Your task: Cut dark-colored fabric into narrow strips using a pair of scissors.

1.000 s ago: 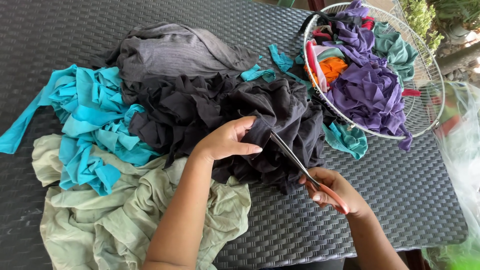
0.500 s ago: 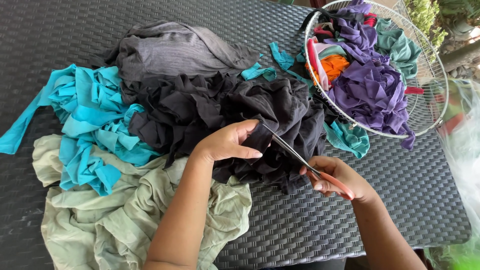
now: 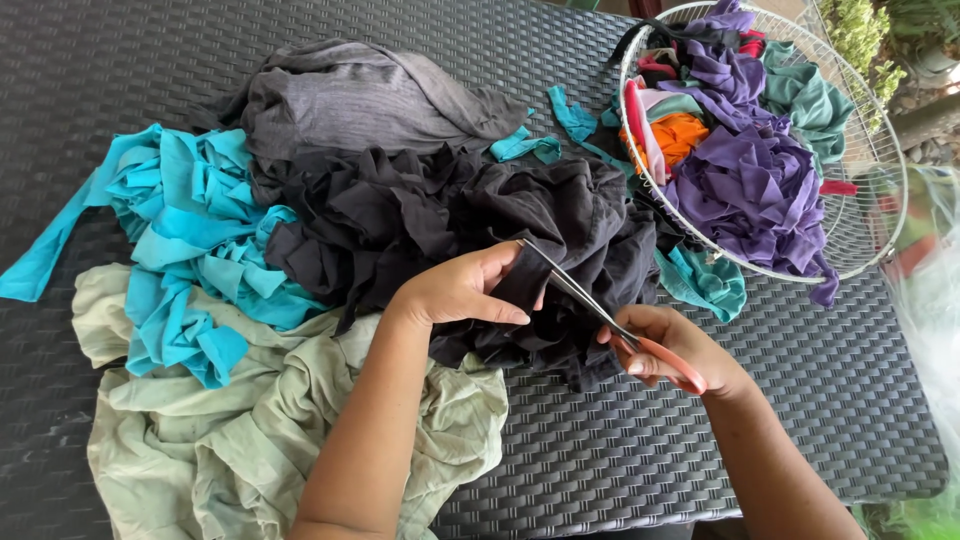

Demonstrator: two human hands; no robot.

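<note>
My left hand pinches a fold of the black fabric heaped in the middle of the table. My right hand grips orange-handled scissors; their blades point up and left and meet the black fabric right beside my left thumb. The blades look nearly closed on the cloth edge.
Turquoise fabric strips lie at the left, pale green cloth in front, grey cloth behind. A round wire basket at the right holds purple, green and orange scraps. All rests on a dark woven table; a clear plastic bag sits beyond its right edge.
The scissors have advanced up and left along the black fabric toward my left hand. My left hand has kept its hold on the fold.
</note>
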